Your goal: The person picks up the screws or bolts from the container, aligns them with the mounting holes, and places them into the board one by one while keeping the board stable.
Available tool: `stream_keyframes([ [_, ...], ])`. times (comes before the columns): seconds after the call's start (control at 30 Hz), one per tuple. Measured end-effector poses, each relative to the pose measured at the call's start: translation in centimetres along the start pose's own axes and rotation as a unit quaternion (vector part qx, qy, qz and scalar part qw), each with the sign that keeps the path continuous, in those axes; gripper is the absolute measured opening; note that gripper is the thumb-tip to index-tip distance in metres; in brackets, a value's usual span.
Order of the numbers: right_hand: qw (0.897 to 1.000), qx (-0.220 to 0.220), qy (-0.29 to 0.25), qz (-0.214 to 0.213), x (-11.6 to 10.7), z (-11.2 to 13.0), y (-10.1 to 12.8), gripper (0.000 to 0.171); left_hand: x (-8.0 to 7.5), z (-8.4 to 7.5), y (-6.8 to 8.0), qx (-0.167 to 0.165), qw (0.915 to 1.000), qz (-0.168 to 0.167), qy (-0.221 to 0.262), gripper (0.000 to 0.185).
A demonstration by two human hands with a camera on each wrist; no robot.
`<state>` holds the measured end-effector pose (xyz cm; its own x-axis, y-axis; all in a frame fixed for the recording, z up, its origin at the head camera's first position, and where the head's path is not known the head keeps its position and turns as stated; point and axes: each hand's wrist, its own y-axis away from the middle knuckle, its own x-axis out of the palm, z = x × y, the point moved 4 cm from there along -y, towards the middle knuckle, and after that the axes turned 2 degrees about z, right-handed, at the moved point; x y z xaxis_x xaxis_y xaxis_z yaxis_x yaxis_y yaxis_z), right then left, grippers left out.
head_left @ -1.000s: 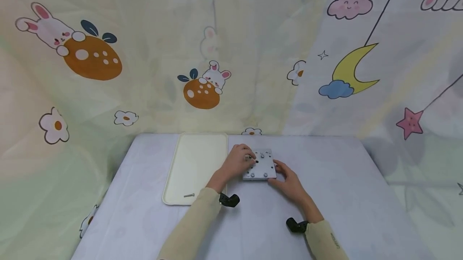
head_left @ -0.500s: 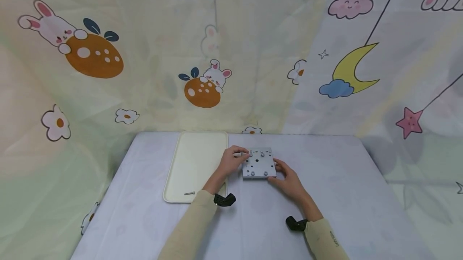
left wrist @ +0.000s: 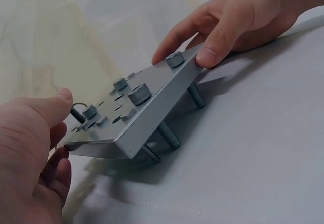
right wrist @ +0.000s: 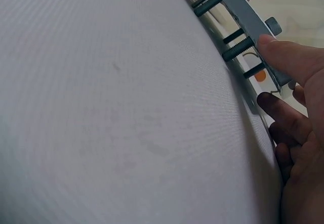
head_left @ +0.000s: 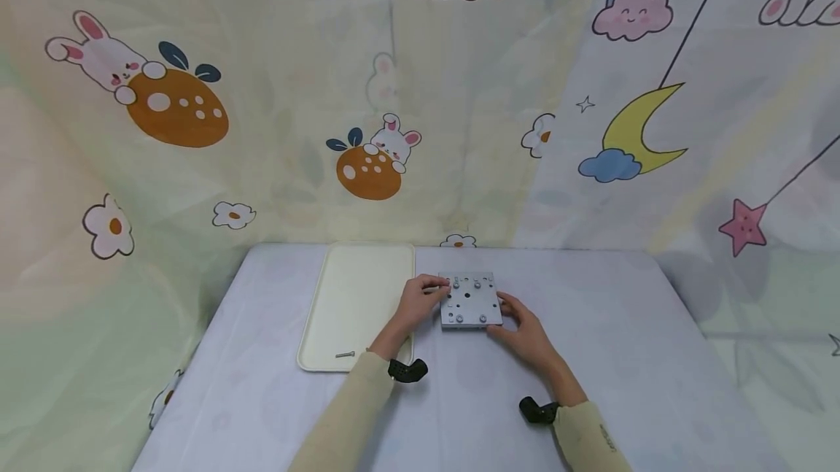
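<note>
My right hand (head_left: 525,332) grips the near right corner of a silver metal plate (head_left: 474,306), its thumb (left wrist: 208,56) on the front edge. Large socket-head bolts (left wrist: 139,94) and smaller screws pass through the plate, and their threaded shanks (right wrist: 238,48) stick out below. Whether those tips touch the table cannot be told. At the far left corner of the plate, my left hand (head_left: 416,301) pinches a small dark screw (left wrist: 77,115) at a slant over the holes. Its head is hidden by the fingers.
A cream tray (head_left: 354,297) lies left of the plate, partly behind the left forearm. One loose screw (head_left: 345,354) rests near its front edge. A white cloth covers the table (head_left: 590,297), and a printed curtain (head_left: 459,129) hangs behind it.
My left hand has drawn back left from over the plate to its left edge, uncovering the holes and a bolt head there. My right hand keeps its hold on the plate.
</note>
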<state>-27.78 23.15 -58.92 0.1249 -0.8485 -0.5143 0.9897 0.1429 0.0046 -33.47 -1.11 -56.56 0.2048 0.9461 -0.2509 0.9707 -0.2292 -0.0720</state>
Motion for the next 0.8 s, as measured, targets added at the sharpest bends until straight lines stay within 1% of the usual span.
stream_keyframes([
  [0.2, 1.000, -0.003, 0.003, -0.003, -0.31, -0.22, -0.04, 0.083, 0.46, -0.22, -0.06, 0.003, 0.9997, 0.004, -0.024, 0.014],
  [0.33, 1.000, -0.004, 0.006, -0.006, -0.40, -0.17, 0.00, 0.083, 0.52, -0.45, -0.09, -0.004, 0.9996, 0.003, -0.027, 0.013],
  [0.47, 1.000, 0.002, 0.004, -0.013, -0.34, -0.10, 0.06, 0.082, 0.51, -0.44, -0.13, -0.007, 0.9994, 0.012, -0.030, 0.014],
  [0.6, 1.000, -0.008, 0.003, -0.003, 0.05, 0.07, -0.22, 0.082, 0.15, -0.13, 0.00, -0.008, 0.9995, 0.010, -0.029, 0.012],
  [0.7, 1.000, -0.011, 0.001, 0.001, 0.32, 0.08, -0.36, 0.083, -0.10, 0.04, 0.10, -0.002, 0.9996, 0.007, -0.028, 0.012],
  [0.8, 1.000, 0.001, 0.001, -0.006, 0.17, 0.00, -0.22, 0.082, 0.03, 0.11, 0.06, 0.004, 0.9994, 0.014, -0.032, 0.013],
])
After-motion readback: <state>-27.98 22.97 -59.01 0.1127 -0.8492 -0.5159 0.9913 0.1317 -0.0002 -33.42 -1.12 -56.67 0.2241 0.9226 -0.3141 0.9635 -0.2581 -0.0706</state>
